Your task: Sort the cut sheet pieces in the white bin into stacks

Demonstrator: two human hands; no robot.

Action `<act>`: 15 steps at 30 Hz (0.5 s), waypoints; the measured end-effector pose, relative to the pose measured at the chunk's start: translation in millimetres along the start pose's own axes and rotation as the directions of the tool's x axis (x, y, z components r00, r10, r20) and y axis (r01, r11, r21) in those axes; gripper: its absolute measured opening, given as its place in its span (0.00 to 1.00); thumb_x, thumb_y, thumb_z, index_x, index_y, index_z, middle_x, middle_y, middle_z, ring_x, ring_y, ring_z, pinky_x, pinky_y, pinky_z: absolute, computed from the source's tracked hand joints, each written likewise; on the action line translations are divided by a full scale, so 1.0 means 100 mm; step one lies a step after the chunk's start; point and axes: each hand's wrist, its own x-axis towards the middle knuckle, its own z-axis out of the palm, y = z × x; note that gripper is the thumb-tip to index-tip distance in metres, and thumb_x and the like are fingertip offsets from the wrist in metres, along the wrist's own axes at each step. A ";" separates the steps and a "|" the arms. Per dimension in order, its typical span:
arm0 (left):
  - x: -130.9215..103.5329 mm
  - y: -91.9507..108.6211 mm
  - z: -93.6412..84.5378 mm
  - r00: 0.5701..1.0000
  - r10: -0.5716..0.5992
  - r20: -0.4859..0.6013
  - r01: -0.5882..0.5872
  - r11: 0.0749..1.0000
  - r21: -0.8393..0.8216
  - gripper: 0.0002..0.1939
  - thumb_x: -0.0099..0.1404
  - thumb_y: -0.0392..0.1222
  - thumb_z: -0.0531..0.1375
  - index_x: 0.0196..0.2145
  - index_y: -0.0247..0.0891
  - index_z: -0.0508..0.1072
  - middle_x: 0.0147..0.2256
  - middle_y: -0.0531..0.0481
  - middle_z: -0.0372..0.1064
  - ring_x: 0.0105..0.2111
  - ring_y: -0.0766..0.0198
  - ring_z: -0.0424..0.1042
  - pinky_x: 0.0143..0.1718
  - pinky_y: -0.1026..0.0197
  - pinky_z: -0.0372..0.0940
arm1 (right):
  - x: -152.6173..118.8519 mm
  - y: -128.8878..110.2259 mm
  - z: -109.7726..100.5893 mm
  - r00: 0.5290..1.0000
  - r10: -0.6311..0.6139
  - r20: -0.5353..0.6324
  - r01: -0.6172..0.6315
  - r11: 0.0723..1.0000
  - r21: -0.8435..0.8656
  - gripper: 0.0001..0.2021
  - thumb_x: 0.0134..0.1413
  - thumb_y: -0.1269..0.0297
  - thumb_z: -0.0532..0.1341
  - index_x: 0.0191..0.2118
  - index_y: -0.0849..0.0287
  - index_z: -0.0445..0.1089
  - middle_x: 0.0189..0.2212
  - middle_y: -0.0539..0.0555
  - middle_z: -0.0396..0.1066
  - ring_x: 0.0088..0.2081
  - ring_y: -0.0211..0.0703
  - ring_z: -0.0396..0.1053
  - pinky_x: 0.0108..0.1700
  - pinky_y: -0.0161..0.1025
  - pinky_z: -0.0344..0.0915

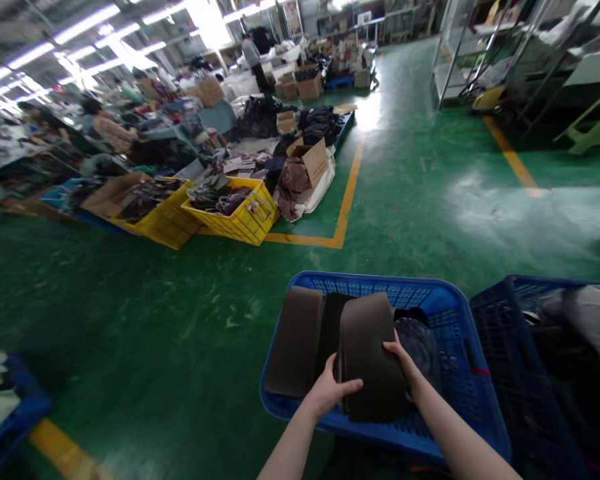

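Observation:
Both my hands grip a stack of dark brown flat pieces at the blue basket. My left hand holds its left side, with the thumb on top. My right hand clasps the right edge, thumb on the upper face and the other fingers hidden. Left of the held stack, another brown stack lies in the basket, with darker pieces between the two. Dark bundled material sits in the basket's right part, partly behind my right hand.
Another blue crate with dark and grey items adjoins on the right. A blue crate is at the lower left. Yellow crates, cartons and fabric stand beyond the green floor. People are at work in the background.

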 end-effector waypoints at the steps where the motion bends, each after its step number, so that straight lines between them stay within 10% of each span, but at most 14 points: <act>1: -0.01 -0.11 -0.05 1.000 0.014 -0.005 -0.014 0.999 0.044 0.52 0.42 0.46 0.71 0.61 0.36 0.51 0.54 0.38 0.64 0.54 0.50 0.64 0.56 0.52 0.56 | 0.04 0.06 -0.01 1.000 -0.002 -0.008 0.002 1.000 0.017 0.35 0.46 0.52 0.51 0.62 0.53 0.47 0.53 0.55 0.67 0.52 0.54 0.66 0.50 0.49 0.64; 8: -0.10 -0.49 -0.26 0.963 0.224 -0.152 -0.155 0.917 0.368 0.45 0.54 0.54 0.62 0.64 0.40 0.48 0.60 0.40 0.53 0.61 0.51 0.52 0.61 0.52 0.47 | 0.36 0.42 -0.02 0.998 0.057 0.034 -0.063 0.977 0.203 0.34 0.46 0.55 0.53 0.62 0.54 0.50 0.47 0.58 0.71 0.47 0.58 0.69 0.47 0.52 0.65; 12: 0.21 -0.53 -0.76 0.847 0.445 -0.292 -0.132 0.707 0.694 0.34 0.63 0.54 0.53 0.63 0.47 0.49 0.65 0.46 0.40 0.65 0.52 0.39 0.63 0.48 0.40 | 0.75 0.52 0.24 0.996 0.088 -0.024 -0.087 0.995 0.047 0.38 0.44 0.59 0.54 0.63 0.53 0.42 0.51 0.56 0.68 0.46 0.52 0.70 0.46 0.47 0.67; 15: 0.57 -0.61 -1.23 0.846 0.423 -0.325 0.017 0.587 0.809 0.30 0.62 0.57 0.51 0.61 0.52 0.54 0.66 0.48 0.30 0.65 0.43 0.34 0.61 0.42 0.41 | 0.96 0.68 0.34 0.990 0.126 -0.071 -0.126 0.992 -0.001 0.42 0.44 0.60 0.56 0.64 0.55 0.35 0.51 0.58 0.67 0.45 0.50 0.71 0.45 0.46 0.67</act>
